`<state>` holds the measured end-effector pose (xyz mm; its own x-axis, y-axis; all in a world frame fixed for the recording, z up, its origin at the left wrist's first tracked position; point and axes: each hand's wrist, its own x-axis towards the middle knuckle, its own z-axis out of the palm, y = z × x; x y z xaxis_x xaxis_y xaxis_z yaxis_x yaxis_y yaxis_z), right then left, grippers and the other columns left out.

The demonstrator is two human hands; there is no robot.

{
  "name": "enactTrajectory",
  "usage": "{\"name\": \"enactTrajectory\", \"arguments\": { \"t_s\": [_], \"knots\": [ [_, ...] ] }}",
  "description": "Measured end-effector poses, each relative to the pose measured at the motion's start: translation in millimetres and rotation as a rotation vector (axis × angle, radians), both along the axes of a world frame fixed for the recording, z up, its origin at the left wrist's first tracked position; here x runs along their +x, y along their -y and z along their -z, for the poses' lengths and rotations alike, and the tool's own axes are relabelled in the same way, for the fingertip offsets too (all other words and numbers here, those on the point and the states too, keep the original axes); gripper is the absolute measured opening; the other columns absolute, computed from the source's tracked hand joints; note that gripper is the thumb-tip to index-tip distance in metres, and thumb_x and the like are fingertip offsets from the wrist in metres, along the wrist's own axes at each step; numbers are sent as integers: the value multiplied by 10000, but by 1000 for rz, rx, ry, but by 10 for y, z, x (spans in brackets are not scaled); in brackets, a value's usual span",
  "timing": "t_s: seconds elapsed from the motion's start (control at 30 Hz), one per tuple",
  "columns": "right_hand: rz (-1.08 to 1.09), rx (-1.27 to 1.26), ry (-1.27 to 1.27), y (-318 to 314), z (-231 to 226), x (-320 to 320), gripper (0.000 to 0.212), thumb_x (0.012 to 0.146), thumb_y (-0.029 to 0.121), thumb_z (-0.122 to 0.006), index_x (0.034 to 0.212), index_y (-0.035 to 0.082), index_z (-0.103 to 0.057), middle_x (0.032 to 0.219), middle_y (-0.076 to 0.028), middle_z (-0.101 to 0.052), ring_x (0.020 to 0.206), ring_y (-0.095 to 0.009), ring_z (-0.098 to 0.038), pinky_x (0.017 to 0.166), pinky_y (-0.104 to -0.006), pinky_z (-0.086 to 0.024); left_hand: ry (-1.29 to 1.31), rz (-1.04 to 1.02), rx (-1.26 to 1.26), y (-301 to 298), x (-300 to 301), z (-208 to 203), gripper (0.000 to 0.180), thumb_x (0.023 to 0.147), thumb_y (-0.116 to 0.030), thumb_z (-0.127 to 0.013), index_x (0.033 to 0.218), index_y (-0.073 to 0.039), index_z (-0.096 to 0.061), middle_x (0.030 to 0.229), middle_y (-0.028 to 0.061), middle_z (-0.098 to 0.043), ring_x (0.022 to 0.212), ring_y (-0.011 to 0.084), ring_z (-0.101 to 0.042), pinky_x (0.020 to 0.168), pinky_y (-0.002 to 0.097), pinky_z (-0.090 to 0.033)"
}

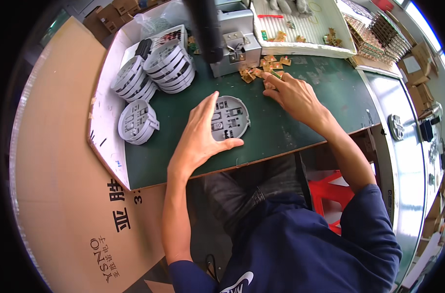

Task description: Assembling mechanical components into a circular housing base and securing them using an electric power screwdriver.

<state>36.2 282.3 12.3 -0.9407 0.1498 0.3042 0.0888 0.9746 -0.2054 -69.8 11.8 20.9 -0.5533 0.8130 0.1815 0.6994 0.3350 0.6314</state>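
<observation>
A round grey plastic housing (234, 117) with many moulded slots lies face up on the green-topped bench. My left hand (195, 134) curves around its left side, fingers at the far rim and thumb at the near edge. Farther right, my right hand (298, 97) is at a loose pile of small tan circuit boards (249, 73). One small circuit board (269, 84) shows between its thumb and index finger; the other fingers are bent above the pile.
Stacks of similar grey housings (171, 68) stand at the left by a white side board (105, 112). A metal fixture (236, 49) is behind the pile. A white tray (305, 48) holds more boards. A dark post (203, 29) hangs in front. A red stool (327, 195) is below the bench.
</observation>
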Motion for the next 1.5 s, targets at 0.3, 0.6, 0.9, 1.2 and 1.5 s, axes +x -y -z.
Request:
{"name": "enactTrajectory", "arguments": {
  "t_s": [0.3,0.6,0.9,1.2,1.5],
  "knots": [
    [-111,-190,-200,-46,123,-27,287,916,183,-770,1127,47,-630,964,-141,-644,795,-302,-686,711,-417,-560,583,-79,477,100,202,169,982,772,-342,-881,1550,2,-390,1498,199,-496,1354,323,-522,1143,448,-425],
    [12,-768,-137,10,67,88,306,932,43,-736,1232,43,-676,913,1,-684,817,-70,-638,762,-253,-537,1620,173,1136,186,357,77,897,995,-699,-402,1549,6,-377,1473,349,-485,1255,447,-598,1057,521,-505],
    [-58,-709,-7,172,-8,182,338,930,37,-720,1266,67,-700,829,-6,-642,744,-103,-569,799,-281,-517,1530,43,1072,314,320,102,863,1016,-698,-383,1523,-1,-416,1421,286,-560,1211,434,-628,1010,502,-534],
    [-106,-472,-89,96,8,296,409,887,49,-742,1289,115,-708,1029,-123,-714,889,-234,-687,856,-364,-528,320,-257,415,110,353,79,740,826,-506,-798,1331,15,-647,1524,203,-461,1310,348,-527,1067,466,-459],
    [-244,-1305,-90,266,-41,369,389,974,120,-722,1334,-1,-637,1262,-42,-683,1150,-143,-633,1007,-329,-521,-361,-236,280,-259,504,196,772,795,-510,-844,1391,-75,-614,1540,243,-414,1375,451,-418,1123,541,-368]
  ]
}}
